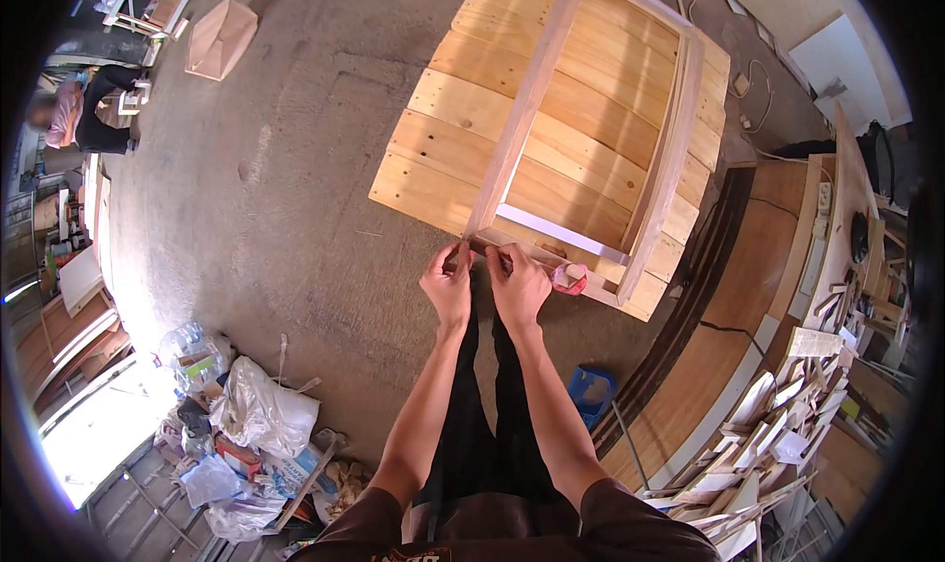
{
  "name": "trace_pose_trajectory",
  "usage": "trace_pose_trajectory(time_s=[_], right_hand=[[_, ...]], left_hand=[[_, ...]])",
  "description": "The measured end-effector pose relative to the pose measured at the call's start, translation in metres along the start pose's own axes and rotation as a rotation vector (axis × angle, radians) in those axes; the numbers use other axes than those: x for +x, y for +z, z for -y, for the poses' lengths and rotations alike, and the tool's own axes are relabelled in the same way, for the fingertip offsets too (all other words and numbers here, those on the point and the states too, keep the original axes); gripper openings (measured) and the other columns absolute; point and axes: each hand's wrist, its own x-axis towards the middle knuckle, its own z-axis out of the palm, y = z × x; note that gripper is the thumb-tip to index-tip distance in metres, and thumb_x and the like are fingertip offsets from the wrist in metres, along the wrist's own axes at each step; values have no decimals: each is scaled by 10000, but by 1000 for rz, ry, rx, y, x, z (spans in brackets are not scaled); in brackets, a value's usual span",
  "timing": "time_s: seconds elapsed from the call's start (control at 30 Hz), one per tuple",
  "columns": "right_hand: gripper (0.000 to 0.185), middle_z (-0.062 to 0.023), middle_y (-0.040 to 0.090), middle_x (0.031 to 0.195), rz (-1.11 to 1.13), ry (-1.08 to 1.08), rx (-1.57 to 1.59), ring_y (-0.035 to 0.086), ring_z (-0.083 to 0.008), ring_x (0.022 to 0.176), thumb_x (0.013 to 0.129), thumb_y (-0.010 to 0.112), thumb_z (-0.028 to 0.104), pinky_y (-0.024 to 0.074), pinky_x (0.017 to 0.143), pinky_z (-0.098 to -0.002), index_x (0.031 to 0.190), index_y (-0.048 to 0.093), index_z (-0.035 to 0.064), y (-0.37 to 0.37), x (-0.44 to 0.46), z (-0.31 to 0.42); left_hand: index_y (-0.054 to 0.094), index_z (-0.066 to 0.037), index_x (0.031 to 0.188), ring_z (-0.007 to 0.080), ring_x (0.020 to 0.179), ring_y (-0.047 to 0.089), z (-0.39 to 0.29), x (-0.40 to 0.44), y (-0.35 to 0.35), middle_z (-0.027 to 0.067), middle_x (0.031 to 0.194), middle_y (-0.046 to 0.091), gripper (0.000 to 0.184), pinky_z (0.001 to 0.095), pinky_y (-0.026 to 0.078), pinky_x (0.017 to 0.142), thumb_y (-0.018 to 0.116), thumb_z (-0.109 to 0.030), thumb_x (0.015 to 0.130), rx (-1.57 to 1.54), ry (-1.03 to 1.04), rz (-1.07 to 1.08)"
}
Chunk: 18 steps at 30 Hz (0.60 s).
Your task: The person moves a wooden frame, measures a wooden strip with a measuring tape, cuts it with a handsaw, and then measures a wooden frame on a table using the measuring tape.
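A wooden frame [528, 119] lies on a panel of pale wooden planks [433, 139]. Both my hands are at the frame's near left corner, fingers bent and pinched. My left hand [449, 284] is closed just left of the corner. Close beside it, my right hand [519, 281] is closed at the near rail. A small dark strip shows between the fingertips, but I cannot make out what it is. On the near rail, right of my right hand, sits a red roll of tape [569, 279].
A blue plastic container [591, 395] stands on the floor to the right, near stacked wood offcuts [748, 454]. Bags and rubbish [261, 409] are heaped at lower left. A box-like brown object [221, 38] lies at upper left, near another person [94, 109].
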Motion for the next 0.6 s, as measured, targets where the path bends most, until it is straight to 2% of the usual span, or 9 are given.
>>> trace_pose_trajectory(time_s=[0.07, 0.17, 0.3, 0.4, 0.47, 0.5, 0.57, 0.6], right_hand=[[232, -107, 717, 775, -24, -65, 31, 698, -346, 706, 922, 752, 290, 520, 652, -441, 834, 673, 90, 1, 0, 1], [223, -110, 719, 791, -9, -45, 17, 699, -344, 719, 925, 747, 280, 521, 665, -441, 838, 674, 89, -1, 0, 2], [235, -111, 719, 793, -12, -37, 8, 699, -342, 707, 923, 747, 294, 520, 649, -439, 837, 675, 88, 0, 0, 0], [263, -111, 696, 704, -39, -35, -5, 684, -339, 644, 906, 773, 311, 503, 636, -440, 803, 675, 90, -6, 1, -6], [279, -88, 700, 716, -19, -121, -143, 682, -326, 726, 900, 775, 324, 479, 747, -447, 793, 681, 84, -19, 2, -14], [279, -88, 700, 716, -22, -117, -146, 682, -326, 726, 900, 775, 324, 479, 747, -447, 793, 681, 84, -27, 2, -18], [300, -67, 700, 735, -40, -148, -191, 671, -307, 827, 893, 779, 341, 428, 826, -442, 780, 683, 81, -42, 2, -25], [327, -64, 711, 788, -62, -144, -157, 656, -288, 869, 885, 786, 362, 398, 875, -442, 769, 680, 75, -43, 1, -41]], left_hand=[[773, 30, 1061, 63, 702, 678, -9, -2, 3, 48, 810, 758, 168, 215, 514, 616, 748, -108, 969, 23, 8, -27], [772, 27, 1062, 57, 672, 657, -8, -2, 4, 49, 804, 757, 172, 217, 502, 599, 746, -118, 973, 51, 28, -46], [765, 26, 1036, 51, 649, 644, -12, 2, 0, 42, 787, 752, 185, 219, 496, 579, 744, -150, 982, 97, -57, -14], [750, 35, 1019, 55, 655, 650, -19, 4, 0, 43, 773, 744, 199, 227, 513, 581, 740, -161, 987, 93, -122, 10], [738, 47, 1015, 60, 665, 657, -20, 4, 2, 47, 768, 739, 212, 233, 530, 591, 736, -164, 991, 91, -129, 21], [724, 63, 1016, 74, 692, 675, -20, 4, 2, 58, 787, 740, 227, 241, 557, 621, 730, -163, 995, 68, -124, 25], [709, 79, 1017, 88, 718, 693, -21, 4, 4, 69, 807, 742, 243, 250, 583, 650, 724, -163, 1000, 47, -118, 35], [715, 59, 1007, 67, 660, 637, -14, 5, 5, 50, 787, 722, 258, 238, 522, 571, 732, -198, 996, 21, -28, 9]])
